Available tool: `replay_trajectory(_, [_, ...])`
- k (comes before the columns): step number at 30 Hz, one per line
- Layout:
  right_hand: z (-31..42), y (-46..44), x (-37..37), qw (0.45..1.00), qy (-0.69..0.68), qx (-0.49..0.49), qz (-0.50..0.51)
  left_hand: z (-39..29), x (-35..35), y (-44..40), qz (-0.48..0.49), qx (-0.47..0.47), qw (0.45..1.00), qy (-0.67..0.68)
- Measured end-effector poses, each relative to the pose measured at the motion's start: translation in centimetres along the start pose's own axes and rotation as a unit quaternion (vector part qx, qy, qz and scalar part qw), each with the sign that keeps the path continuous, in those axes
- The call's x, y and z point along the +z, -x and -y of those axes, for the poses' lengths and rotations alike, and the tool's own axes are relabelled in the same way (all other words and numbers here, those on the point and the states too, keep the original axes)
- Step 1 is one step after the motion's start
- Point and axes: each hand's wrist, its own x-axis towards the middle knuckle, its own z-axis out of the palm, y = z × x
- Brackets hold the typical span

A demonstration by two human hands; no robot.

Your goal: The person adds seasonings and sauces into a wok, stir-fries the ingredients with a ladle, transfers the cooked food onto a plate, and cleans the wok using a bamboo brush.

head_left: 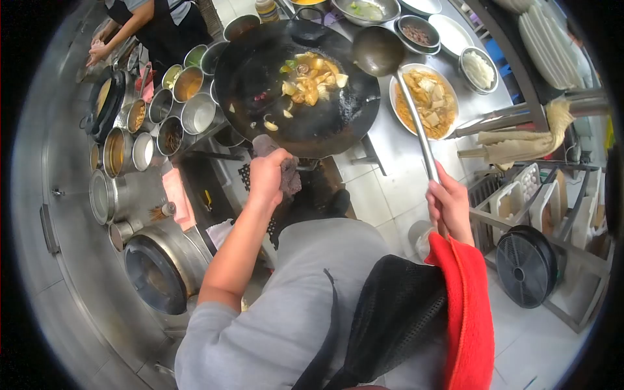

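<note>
Grey shirt fabric (286,273) fills the lower middle of the view, nearest the camera, with black mesh cloth (393,318) across it and a bright red towel (471,312) hanging at the wearer's right side; beyond the shirt, both bare hands reach forward toward a large black wok (260,71). The left hand (265,177) is closed firmly around a bunched grey-brown rag (288,174) at the wok's near edge, its fingers curled in with no gap to see; whether a handle lies beneath the rag I cannot tell. The right hand (448,203) has its fingers wrapped about the lower end of a long-handled metal ladle (419,123); the shaft slants up and away past a sauced dish, and the round bowl of the ladle sits at the wok's right edge, though whether it touches the rim is unclear. Chunks of pale, sauce-coated food (315,79) lie heaped toward the wok's far side, with a bit of green among them and a few loose pieces nearer the left hand. Just right of the wok, a white plate (394,97) holds pale pieces in orange sauce (430,104); beyond it stands a bowl of white rice (479,69). Metal pots (197,114) cluster left of the wok; farther off at upper left, another person's hands (99,53) are close together.
</note>
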Motion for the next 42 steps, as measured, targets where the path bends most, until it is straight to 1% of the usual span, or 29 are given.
replay_trajectory(1, [0.7,-1.6,1.1,0.989,0.145,-0.02,-0.006,-0.3,-0.3,-0.3,0.005,-0.004,1.0,-0.029])
replay_trajectory(2, [1.4,-3.4,2.1,0.989,0.145,-0.015,-0.008,-0.8,-0.4,-0.4,0.006,-0.01,0.999,-0.03])
replay_trajectory(3, [1.8,-5.3,3.1,0.942,0.302,-0.142,-0.016,-1.4,-0.3,-0.3,-0.002,-0.01,0.999,-0.036])
replay_trajectory(4, [1.9,-6.5,4.0,0.855,0.448,-0.262,-0.021,-1.9,-0.3,-0.3,-0.01,-0.011,0.999,-0.042])
replay_trajectory(5, [1.6,-7.2,4.9,0.855,0.449,-0.257,-0.022,-2.4,-0.3,-0.5,-0.008,-0.016,0.999,-0.043])
replay_trajectory(7, [1.1,-8.3,6.8,0.836,0.474,-0.276,-0.017,-3.1,-0.4,-0.7,-0.01,-0.008,0.997,-0.074])
replay_trajectory(8, [0.9,-7.4,7.9,0.851,0.48,-0.212,-0.016,-3.9,-0.3,-0.9,-0.009,-0.013,0.997,-0.073])
replay_trajectory(9, [1.7,-5.9,9.4,0.851,0.483,-0.207,-0.015,-4.8,0.0,-0.9,0.0,-0.013,0.997,-0.077])
replay_trajectory(10, [3.4,-3.9,11.0,0.947,0.316,-0.05,0.008,-5.5,0.2,-1.0,0.008,-0.013,0.997,-0.081])
replay_trajectory(11, [4.9,-2.2,12.2,0.985,0.128,0.111,0.029,-6.2,0.3,-1.1,0.005,-0.016,0.997,-0.08])
replay_trajectory(12, [5.7,-1.4,12.7,0.986,0.064,0.152,0.029,-7.0,0.3,-1.3,0.019,-0.028,0.995,-0.094])
replay_trajectory(13, [6.5,-0.7,13.0,0.986,0.061,0.153,0.034,-7.5,0.3,-1.5,0.033,-0.036,0.993,-0.11])
replay_trajectory(15, [7.8,0.2,13.4,0.962,-0.125,0.228,0.077,-8.0,0.2,-1.9,0.038,-0.029,0.992,-0.119])
replay_trajectory(17, [8.1,0.4,13.5,0.954,-0.151,0.239,0.101,-8.3,0.4,-2.0,0.046,-0.02,0.99,-0.129])
replay_trajectory(19, [8.1,0.1,13.1,0.906,-0.27,0.28,0.164,-8.2,0.4,-1.9,0.054,0.01,0.99,-0.134])
replay_trajectory(20, [8.0,0.0,13.3,0.906,-0.27,0.279,0.168,-8.1,0.4,-1.8,0.051,0.013,0.99,-0.134])
replay_trajectory(22, [7.7,-0.4,13.9,0.85,-0.367,0.301,0.227,-7.6,0.3,-1.6,0.056,0.006,0.99,-0.131])
replay_trajectory(23, [7.5,-0.6,14.2,0.85,-0.366,0.3,0.229,-7.1,0.2,-1.6,0.054,0.009,0.99,-0.13])
replay_trajectory(25, [7.0,-1.2,14.5,0.824,-0.405,0.311,0.246,-5.7,-0.2,-1.3,0.038,0.017,0.988,-0.148])
replay_trajectory(26, [6.5,-1.8,14.5,0.823,-0.404,0.313,0.249,-4.9,-0.5,-1.3,0.034,0.018,0.988,-0.148])
replay_trajectory(28, [5.5,-2.9,14.1,0.749,-0.488,0.317,0.318,-3.5,-0.7,-1.0,0.021,0.038,0.99,-0.135])
replay_trajectory(31, [5.4,-3.1,13.3,0.759,-0.475,0.314,0.315,-2.5,-0.6,-0.5,0.009,0.032,0.992,-0.123])
replay_trajectory(32, [5.5,-3.0,12.8,0.773,-0.466,0.314,0.294,-2.1,-0.7,-0.5,0.009,0.031,0.992,-0.12])
replay_trajectory(33, [5.3,-2.8,12.3,0.775,-0.464,0.314,0.292,-1.7,-1.0,-0.7,0.008,0.029,0.992,-0.119])
replay_trajectory(35, [4.8,-2.5,11.2,0.812,-0.433,0.303,0.247,-1.4,-1.2,-0.8,0.008,0.027,0.993,-0.118])
replay_trajectory(38, [4.3,-1.8,9.2,0.831,-0.417,0.288,0.23,-1.7,-0.7,-0.2,-0.01,0.007,0.998,-0.055])
replay_trajectory(39, [4.2,-1.5,8.5,0.834,-0.42,0.282,0.22,-1.6,-1.1,-0.4,0.005,0.005,0.998,-0.064])
replay_trajectory(41, [3.6,-0.3,6.2,0.82,-0.441,0.273,0.243,-1.9,-0.9,0.2,0.022,-0.037,0.999,-0.02])
replay_trajectory(42, [3.2,0.5,5.0,0.814,-0.46,0.26,0.241,-1.4,-1.2,-0.2,0.029,-0.04,0.999,-0.017])
